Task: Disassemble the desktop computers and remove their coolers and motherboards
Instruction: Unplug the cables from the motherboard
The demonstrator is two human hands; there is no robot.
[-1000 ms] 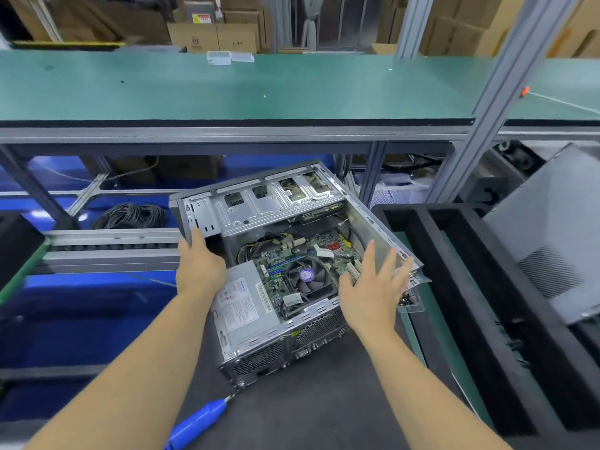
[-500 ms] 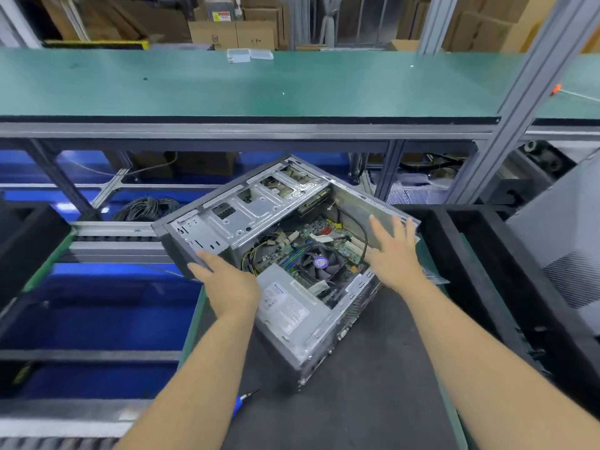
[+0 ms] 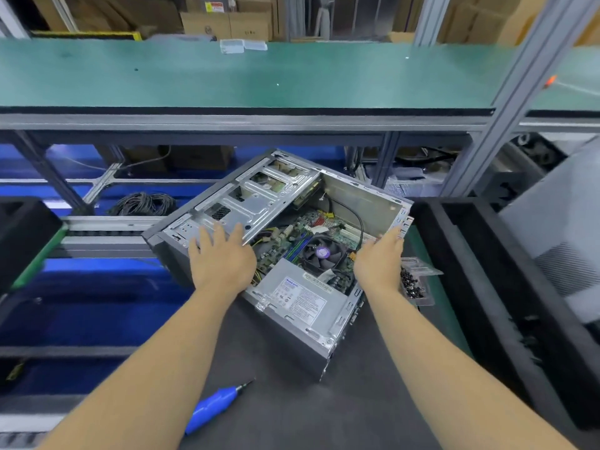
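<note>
An open grey desktop case (image 3: 367, 203) lies on its side on the dark mat, turned diagonally. Inside I see the green motherboard (image 3: 285, 238), a black cooler fan (image 3: 319, 253) with a purple hub, and the silver power supply (image 3: 302, 297) with a label. My left hand (image 3: 220, 258) rests flat with straight fingers on the drive cage (image 3: 256, 196). My right hand (image 3: 378, 258) lies along the case's right rim, fingers extended toward the rear corner.
A blue electric screwdriver (image 3: 211, 405) lies on the mat (image 3: 285, 414) near my left forearm. A clear tray of dark screws (image 3: 414, 282) sits right of the case. Black foam bins (image 3: 487, 287) stand at right, a green conveyor shelf (image 3: 227, 76) above, coiled cables (image 3: 143, 204) at left.
The case has been turned clockwise on the mat, its drive cage swinging left and away. My left hand shifted onto the drive cage; my right hand stayed along the right rim.
</note>
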